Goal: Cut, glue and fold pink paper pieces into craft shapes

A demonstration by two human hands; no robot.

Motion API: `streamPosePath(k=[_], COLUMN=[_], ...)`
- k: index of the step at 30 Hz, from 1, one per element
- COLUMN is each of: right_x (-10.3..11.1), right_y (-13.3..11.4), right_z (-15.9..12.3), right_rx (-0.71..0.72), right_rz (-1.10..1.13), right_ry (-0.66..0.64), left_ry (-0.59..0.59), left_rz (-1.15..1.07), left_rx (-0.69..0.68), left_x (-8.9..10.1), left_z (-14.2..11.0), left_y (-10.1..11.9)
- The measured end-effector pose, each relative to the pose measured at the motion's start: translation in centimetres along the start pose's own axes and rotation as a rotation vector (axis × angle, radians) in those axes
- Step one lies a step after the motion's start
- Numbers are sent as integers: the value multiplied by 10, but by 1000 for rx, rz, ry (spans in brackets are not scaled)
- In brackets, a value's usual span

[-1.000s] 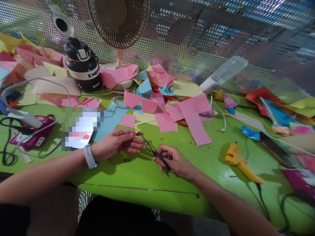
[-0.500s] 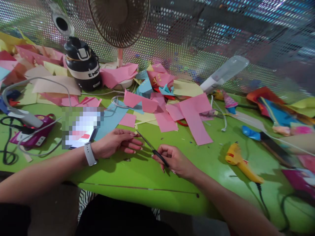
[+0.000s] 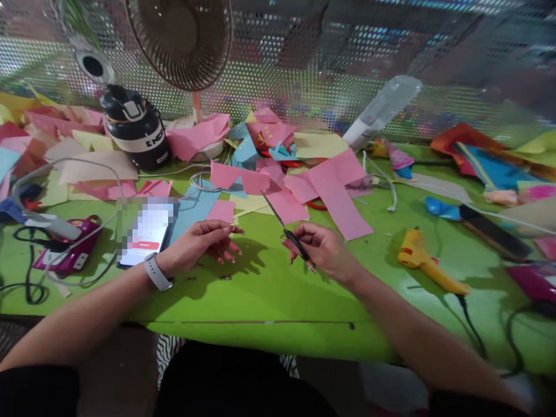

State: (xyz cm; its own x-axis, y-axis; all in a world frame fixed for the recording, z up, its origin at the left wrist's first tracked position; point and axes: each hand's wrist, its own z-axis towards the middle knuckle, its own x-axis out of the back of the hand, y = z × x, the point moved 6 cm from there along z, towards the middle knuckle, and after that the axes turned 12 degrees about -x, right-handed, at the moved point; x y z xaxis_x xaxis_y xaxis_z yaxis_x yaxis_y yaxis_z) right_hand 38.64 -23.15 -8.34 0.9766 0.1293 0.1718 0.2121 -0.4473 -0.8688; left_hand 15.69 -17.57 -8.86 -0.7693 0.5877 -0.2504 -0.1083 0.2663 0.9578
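In my right hand point(image 3: 319, 250) is a pair of scissors point(image 3: 296, 240) with black handles, gripped by the fingers, its thin blades pointing up and to the left. The blade tips overlap the pink paper pieces point(image 3: 347, 202) in view; whether they touch is unclear. My left hand point(image 3: 208, 243) hovers over the green table point(image 3: 260, 295) with its fingers spread and nothing visible in them. A pale watch point(image 3: 157, 272) circles that wrist. Just left of this hand lies a lit phone point(image 3: 147, 234), partly blurred out, beside a light blue sheet point(image 3: 193, 205).
A black bottle point(image 3: 136, 130) and a fan point(image 3: 180, 43) stand behind heaped coloured paper. On the right lie a yellow glue gun point(image 3: 432, 266) and a dark, blue-ended tool point(image 3: 493, 231). A purple power adapter point(image 3: 72, 243) with cables sits at left. A clear plastic bottle point(image 3: 386, 107) leans at the back.
My hands have drawn apart: the left has moved left, and the right has shifted right with the scissors. The scissor tips have left the left fingertips. The whole view has shifted slightly.
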Motion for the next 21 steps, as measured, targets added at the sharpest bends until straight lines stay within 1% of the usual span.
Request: streamPosePath(k=[2,4,6,10,12,15,17,19,21], right_x=[6,13,18,26,29,34,38,41,45], right_y=[-9,-17,-22,-24,-25,-28,-29,-28,-23], right_z=[-3,-5,-7,-8,-9,-10,-10,-11,-13], right_rx=[59,137,188,221,255,269,233,175,129], right_rz=[-40,-137,-332,-851,-1006,-1054,-1072,-1120,-1175], right_ry=[41,87,122,192,226,268,297,300,278], left_ry=[7,21,52,138,154,169,183,217,281], left_rz=[55,89,110,156,183,245,325,462,631], left_rx=[-30,-74,-117,-151,-150,-148,-161,-196,-242], left_x=[0,0,1,9,12,15,19,29,44], left_z=[-1,-3,-4,-2,1,4,6,10,15], left_y=[5,11,17,26,29,38,48,62,79])
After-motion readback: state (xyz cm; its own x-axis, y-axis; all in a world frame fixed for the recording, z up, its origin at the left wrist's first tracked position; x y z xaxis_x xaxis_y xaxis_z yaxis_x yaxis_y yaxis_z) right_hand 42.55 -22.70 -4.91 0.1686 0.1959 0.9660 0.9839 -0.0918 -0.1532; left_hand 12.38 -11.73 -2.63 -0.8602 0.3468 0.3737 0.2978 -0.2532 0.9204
